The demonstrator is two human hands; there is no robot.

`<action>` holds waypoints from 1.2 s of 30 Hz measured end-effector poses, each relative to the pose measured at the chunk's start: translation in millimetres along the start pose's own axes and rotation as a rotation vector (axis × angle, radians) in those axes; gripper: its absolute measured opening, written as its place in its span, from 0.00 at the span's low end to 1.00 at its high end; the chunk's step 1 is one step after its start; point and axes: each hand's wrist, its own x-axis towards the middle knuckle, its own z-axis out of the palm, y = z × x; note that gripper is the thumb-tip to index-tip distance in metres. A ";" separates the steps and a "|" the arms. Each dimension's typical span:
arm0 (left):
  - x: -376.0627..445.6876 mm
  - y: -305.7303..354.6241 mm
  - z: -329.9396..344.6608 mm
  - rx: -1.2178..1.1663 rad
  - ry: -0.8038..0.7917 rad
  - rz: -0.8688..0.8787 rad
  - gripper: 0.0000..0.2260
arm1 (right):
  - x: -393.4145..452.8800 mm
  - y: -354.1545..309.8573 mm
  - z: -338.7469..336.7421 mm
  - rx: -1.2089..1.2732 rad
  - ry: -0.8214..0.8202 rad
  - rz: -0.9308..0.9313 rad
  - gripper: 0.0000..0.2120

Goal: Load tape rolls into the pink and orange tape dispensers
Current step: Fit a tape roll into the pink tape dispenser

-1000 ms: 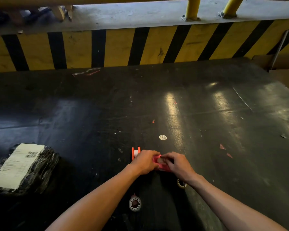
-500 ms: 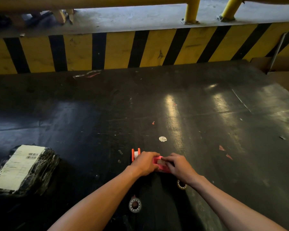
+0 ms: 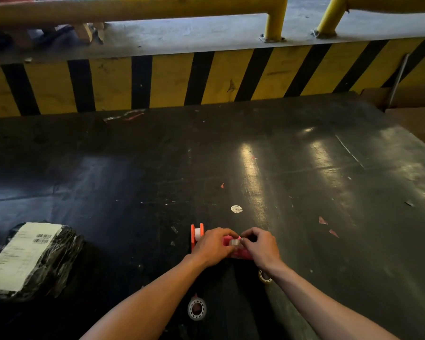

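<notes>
The person works low and close on the dark bench (image 3: 304, 192), with both hands meeting over the pink dispenser (image 3: 241, 253), which rests on the surface so it needs no lifting. The left hand (image 3: 212, 246) curls over its near-left side in a closed grip, seemingly to brace it against sliding. The right hand (image 3: 261, 249) pinches narrowly at a small clear tape roll (image 3: 234, 242) sitting at the top of the pink body, probably seating it or drawing out its end; the fingers hide which. The orange dispenser (image 3: 197, 234) stands upright just beside the left hand, already showing a white roll between its cheeks. Two spare rolls lie near the wrists, one (image 3: 196, 309) between the forearms and one (image 3: 264, 277) partly under the right wrist, kept within easy reach. A wrapped parcel (image 3: 30, 258) sits well apart to the left.
</notes>
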 end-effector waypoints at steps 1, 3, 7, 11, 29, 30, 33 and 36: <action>0.3 0.3 0.8 -0.001 0.005 -0.003 0.15 | 0.5 0.1 0.7 0.020 0.014 0.018 0.05; 0.8 0.4 1.3 -0.004 0.014 -0.008 0.14 | 1.6 1.0 1.6 0.054 0.024 0.039 0.08; 1.7 -1.9 1.5 0.000 0.017 -0.021 0.14 | 3.0 9.3 -3.3 0.118 0.015 0.105 0.09; 2.8 -4.3 2.4 -0.007 0.021 -0.009 0.13 | 3.4 24.1 -20.7 0.200 0.043 0.205 0.09; 1.4 -4.5 6.8 -0.113 0.038 -0.067 0.14 | 3.7 45.5 -20.3 0.083 0.030 0.309 0.03; 1.3 -4.2 6.9 -0.118 0.040 -0.072 0.14 | 4.9 43.1 -20.1 0.053 0.006 0.314 0.03; 1.5 -3.8 7.9 -0.125 0.052 -0.081 0.14 | 9.8 39.8 -18.3 -0.019 -0.032 0.322 0.03; 0.4 -3.6 9.5 -0.121 0.059 -0.076 0.14 | 10.6 37.4 -18.3 -0.057 -0.023 0.304 0.07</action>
